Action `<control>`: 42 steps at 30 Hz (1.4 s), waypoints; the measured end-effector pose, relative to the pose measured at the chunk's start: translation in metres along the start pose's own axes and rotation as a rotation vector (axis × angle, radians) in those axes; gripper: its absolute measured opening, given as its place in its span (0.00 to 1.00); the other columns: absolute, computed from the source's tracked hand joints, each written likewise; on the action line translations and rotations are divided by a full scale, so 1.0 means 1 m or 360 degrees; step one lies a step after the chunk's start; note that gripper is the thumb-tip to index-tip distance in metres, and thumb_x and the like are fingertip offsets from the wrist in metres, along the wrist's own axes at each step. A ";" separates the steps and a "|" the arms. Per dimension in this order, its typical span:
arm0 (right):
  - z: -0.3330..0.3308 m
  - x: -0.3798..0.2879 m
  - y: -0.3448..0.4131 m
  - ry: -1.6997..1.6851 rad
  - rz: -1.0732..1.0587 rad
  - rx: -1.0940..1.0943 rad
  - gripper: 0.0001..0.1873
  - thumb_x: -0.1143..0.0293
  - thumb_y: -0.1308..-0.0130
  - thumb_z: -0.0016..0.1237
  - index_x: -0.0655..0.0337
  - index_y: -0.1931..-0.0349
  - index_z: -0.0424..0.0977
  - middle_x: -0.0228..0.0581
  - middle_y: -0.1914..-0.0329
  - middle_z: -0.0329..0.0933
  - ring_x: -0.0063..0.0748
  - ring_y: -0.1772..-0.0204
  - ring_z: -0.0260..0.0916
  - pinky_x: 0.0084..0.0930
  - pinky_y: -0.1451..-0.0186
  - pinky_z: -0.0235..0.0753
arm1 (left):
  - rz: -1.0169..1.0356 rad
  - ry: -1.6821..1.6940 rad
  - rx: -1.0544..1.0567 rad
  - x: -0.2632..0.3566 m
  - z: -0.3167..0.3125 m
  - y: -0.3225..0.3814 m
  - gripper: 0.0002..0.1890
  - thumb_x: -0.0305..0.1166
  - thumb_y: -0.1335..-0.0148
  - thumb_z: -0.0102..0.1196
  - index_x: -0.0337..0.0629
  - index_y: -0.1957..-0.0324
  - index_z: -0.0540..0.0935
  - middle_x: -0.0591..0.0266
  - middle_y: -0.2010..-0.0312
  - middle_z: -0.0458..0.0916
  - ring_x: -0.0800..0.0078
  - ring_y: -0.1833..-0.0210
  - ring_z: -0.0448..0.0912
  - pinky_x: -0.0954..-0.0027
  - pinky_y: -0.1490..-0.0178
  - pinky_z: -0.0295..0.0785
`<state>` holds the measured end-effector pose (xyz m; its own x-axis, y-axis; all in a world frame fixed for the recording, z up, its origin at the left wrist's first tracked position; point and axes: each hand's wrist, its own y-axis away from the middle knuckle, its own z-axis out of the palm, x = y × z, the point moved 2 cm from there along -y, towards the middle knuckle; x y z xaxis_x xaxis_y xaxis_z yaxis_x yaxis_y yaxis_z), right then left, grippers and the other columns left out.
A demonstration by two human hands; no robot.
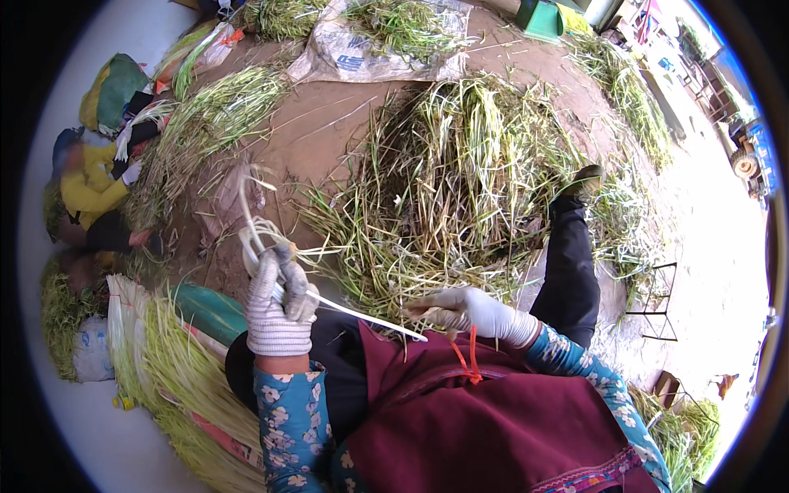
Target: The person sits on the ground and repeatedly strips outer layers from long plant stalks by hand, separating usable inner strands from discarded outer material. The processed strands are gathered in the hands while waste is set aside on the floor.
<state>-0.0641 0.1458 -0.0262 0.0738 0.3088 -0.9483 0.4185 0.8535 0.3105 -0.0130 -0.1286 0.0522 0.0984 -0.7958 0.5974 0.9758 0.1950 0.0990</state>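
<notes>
My left hand (283, 302), in a soiled white knit glove, is closed around several long pale plant stalks (249, 237). Their thin ends curl above the fist, and one white stalk end (370, 317) sticks out to the right over my lap. My right hand (474, 314), also gloved, is just right of that stalk's tip, palm down with the fingers extended and close together; whether it holds anything thin cannot be told. Beyond both hands lies a large heap of green and straw-coloured stalks (462, 179). A dark red apron (481, 425) with an orange cord covers my lap.
Bundles of cleaned pale stalks (185, 357) lie at the left beside a green sack (206, 311). A co-worker (92, 185) in yellow sits at the far left by another heap (209, 123). My outstretched leg (570, 265) borders the main heap; a metal frame (659, 302) stands right.
</notes>
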 end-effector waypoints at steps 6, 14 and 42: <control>-0.061 0.012 -0.012 0.0916 0.0003 0.0594 0.15 0.66 0.39 0.47 0.53 0.51 0.74 0.41 0.62 0.78 0.38 0.64 0.77 0.29 0.61 0.77 | -0.0620 0.0020 -0.0021 -0.035 0.014 0.002 0.16 0.39 0.34 0.46 0.36 0.53 0.74 0.60 0.82 0.77 0.83 0.93 0.58 0.78 0.90 0.56; -0.115 0.155 0.025 0.1785 0.0667 0.0285 0.16 0.73 0.44 0.42 0.47 0.55 0.75 0.39 0.64 0.77 0.42 0.59 0.76 0.35 0.59 0.76 | -0.1102 -0.0191 -0.0043 -0.094 0.026 0.034 0.17 0.35 0.41 0.57 0.34 0.54 0.75 0.58 0.79 0.77 0.81 0.88 0.65 0.81 0.87 0.58; -0.066 0.005 -0.008 -0.0894 0.0219 0.0392 0.23 0.70 0.38 0.46 0.67 0.43 0.64 0.36 0.64 0.79 0.15 0.67 0.73 0.09 0.63 0.69 | -0.0239 0.0097 0.0078 -0.045 0.006 0.015 0.17 0.37 0.32 0.43 0.42 0.44 0.69 0.73 0.88 0.62 0.83 0.92 0.55 0.78 0.91 0.52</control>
<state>-0.1270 0.1679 -0.0288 0.5784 0.0839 -0.8114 0.5628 0.6790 0.4714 -0.0041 -0.0859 0.0317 -0.0347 -0.8513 0.5235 0.9699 0.0977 0.2232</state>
